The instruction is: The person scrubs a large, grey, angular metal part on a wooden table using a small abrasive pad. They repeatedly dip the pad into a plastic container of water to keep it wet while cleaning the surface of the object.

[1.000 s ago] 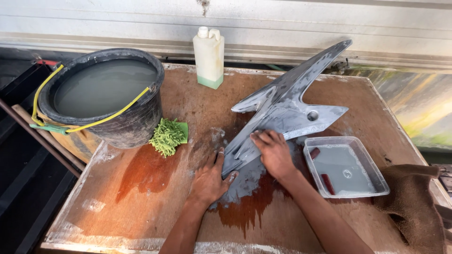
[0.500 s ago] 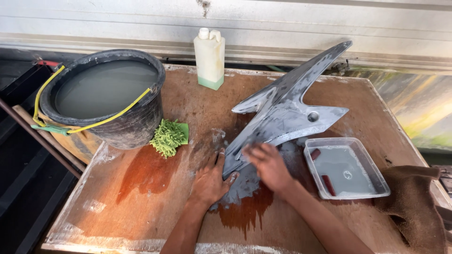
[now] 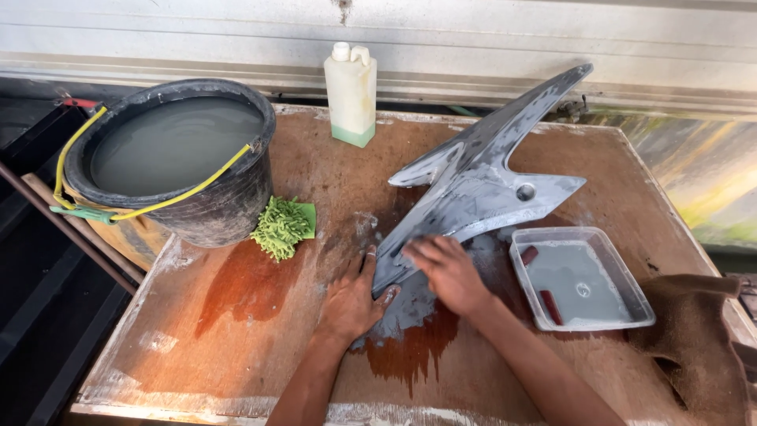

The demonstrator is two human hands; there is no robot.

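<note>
A grey, angular body panel (image 3: 481,189) lies on the wet wooden surface (image 3: 236,315), running from its narrow tip at about one o'clock down to its lower end near the centre. The left hand (image 3: 352,298) lies flat and spread against the panel's lower left edge, fingers extended, pressing rather than gripping; grey slurry coats its fingertips. The right hand (image 3: 448,270) rests palm down on the lower part of the panel, fingers loosely curved over the surface of it; whether something thin lies under the palm cannot be told. Grey, milky water pools around the panel's lower end, and a dark reddish wet streak runs from there toward six o'clock.

At ten o'clock sits a black bucket (image 3: 229,197) with a yellow handle, full of cloudy grey water. Just beside its base, between bucket and left hand, lies a green shaggy wash mitt (image 3: 282,227). A pale plastic bottle (image 3: 352,93) with a green bottom layer stands upright at twelve o'clock, near the far edge. At three o'clock, just beside the right forearm, a clear rectangular tray (image 3: 587,315) holds cloudy water and two small dark red pieces. A brown cloth (image 3: 694,339) drapes over the surface's edge at four o'clock.
</note>
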